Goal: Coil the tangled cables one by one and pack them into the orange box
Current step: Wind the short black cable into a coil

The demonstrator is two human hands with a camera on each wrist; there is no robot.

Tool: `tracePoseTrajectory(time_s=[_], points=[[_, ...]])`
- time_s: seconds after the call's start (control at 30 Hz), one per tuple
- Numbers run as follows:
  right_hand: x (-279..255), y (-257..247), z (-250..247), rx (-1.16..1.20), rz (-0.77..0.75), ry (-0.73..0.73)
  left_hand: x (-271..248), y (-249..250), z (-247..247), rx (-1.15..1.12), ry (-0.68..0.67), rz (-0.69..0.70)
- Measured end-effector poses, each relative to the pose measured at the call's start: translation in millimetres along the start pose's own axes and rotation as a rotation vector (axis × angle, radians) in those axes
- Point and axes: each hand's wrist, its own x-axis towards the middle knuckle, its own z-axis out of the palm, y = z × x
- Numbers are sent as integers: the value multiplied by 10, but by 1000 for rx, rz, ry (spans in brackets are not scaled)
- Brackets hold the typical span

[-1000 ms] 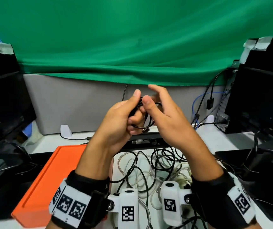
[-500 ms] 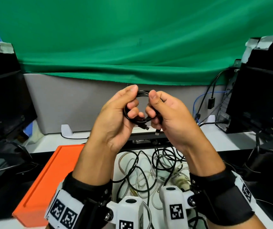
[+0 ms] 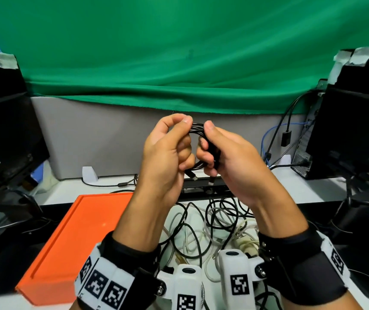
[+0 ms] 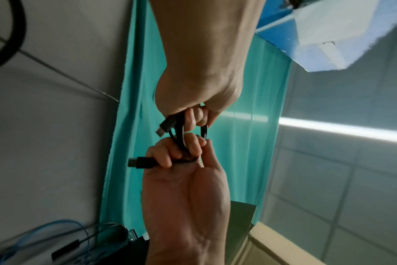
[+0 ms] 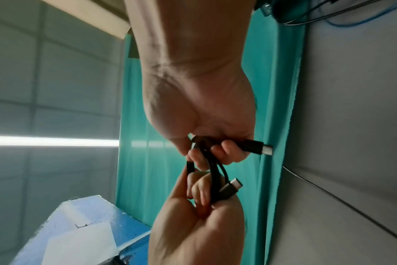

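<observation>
— Cable first: where is the black cable (image 3: 198,128) right now?

— Up in the air above the desk, wound into a small coil and held between both hands. The left hand (image 3: 165,151) has its fingers curled round the coil's left side, thumb tip pressed on top of the strands. The right hand (image 3: 228,153) mirrors it, thumb on top and fingers wrapped tight round the right side.

— And the ends?

— Two plugs hang free under the coil. In the left wrist view one plug (image 4: 143,162) sticks out past the curled fingers of the nearer hand; the other plug (image 4: 164,125) pokes from the far hand.

— What lies underneath?

— A tangle of black and white cables (image 3: 212,222) on the white desk (image 3: 313,189), just right of the orange box (image 3: 74,240), which sits at the near left with its orange top towards the camera.

— The room?

— A green cloth (image 3: 179,52) hangs behind, over a grey partition (image 3: 94,139). Dark monitors (image 3: 2,135) stand at both sides, and a blue cable (image 3: 273,133) runs by the right one.
</observation>
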Motion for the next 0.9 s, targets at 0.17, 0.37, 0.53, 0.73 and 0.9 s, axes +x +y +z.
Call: tracePoseTrajectory(time_s=[0.17,0.37,0.53,0.73,0.9], points=[[-6,-16,-77,-206,-181,222,-4,70,-128,455,-224,-20],[1,-74,-180,-85,-151,221,-15,248,-300,544,-303,-32],[9,-50,-176,-85,-137,211,6,243,-305,499,-233,34],[16,-7,-121,-336,-242,253,6,241,-240,323,-215,115],[-7,-4,-35,-388,-255,260,8,178,-207,459,-145,271]])
